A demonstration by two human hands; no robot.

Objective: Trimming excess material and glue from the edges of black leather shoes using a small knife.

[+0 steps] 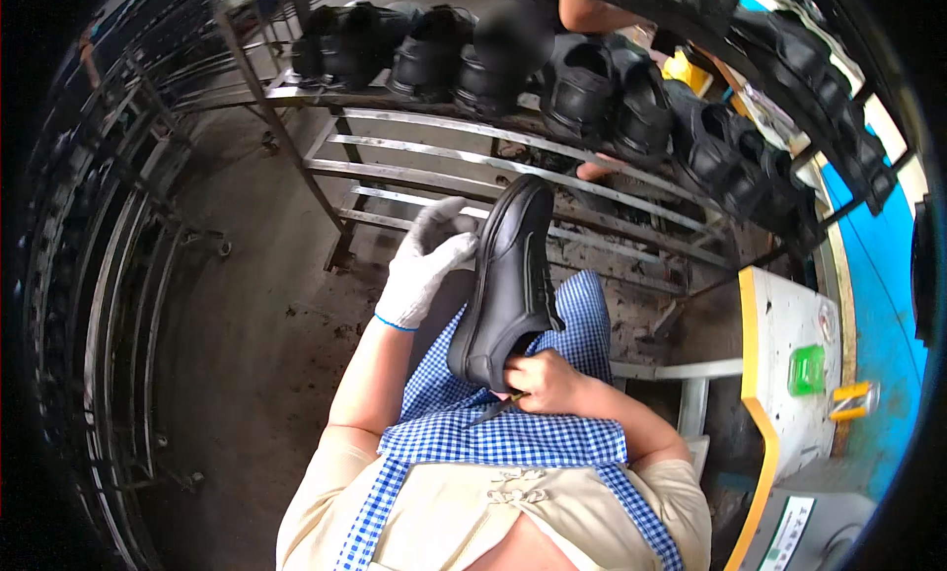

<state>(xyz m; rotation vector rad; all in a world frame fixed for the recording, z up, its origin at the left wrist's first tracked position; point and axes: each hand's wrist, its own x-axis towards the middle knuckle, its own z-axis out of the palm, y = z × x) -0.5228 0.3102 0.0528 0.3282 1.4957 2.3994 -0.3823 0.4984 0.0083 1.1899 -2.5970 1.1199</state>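
Observation:
A black lace-up shoe (508, 275) is held up over my lap, toe pointing away and sole edge turned to the left. My right hand (547, 379), bare, is closed at the heel end, with fingers reaching into the shoe's opening. From under that hand sticks a thin, dark, pointed blade (496, 409); its handle is mostly hidden. My left hand (426, 260) wears a white knit glove with a greyish palm. Its thumb and fingers are apart, close beside the sole edge near the toe; whether the thumb tip touches it I cannot tell.
Ahead stands a metal rack (424, 147) with several black shoes (582, 88) on top. Another person's arm (597, 11) shows behind it. At right is a yellow-edged white machine panel (789, 364) with a green container (806, 371). More metal racks (128, 315) line the left.

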